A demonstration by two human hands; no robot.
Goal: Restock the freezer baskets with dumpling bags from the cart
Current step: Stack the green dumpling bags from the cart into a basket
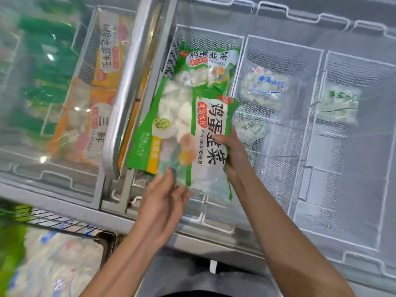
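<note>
My right hand (232,152) grips the green dumpling bag (188,133) by its edge, fingers curled round it; my left hand (166,197) steadies it from below, fingers straight. It hangs above the basket (205,32), where one bag (205,65) lies already. The cart (64,224) holds more.

Bright even light, lid glare, blurred edges
</note>
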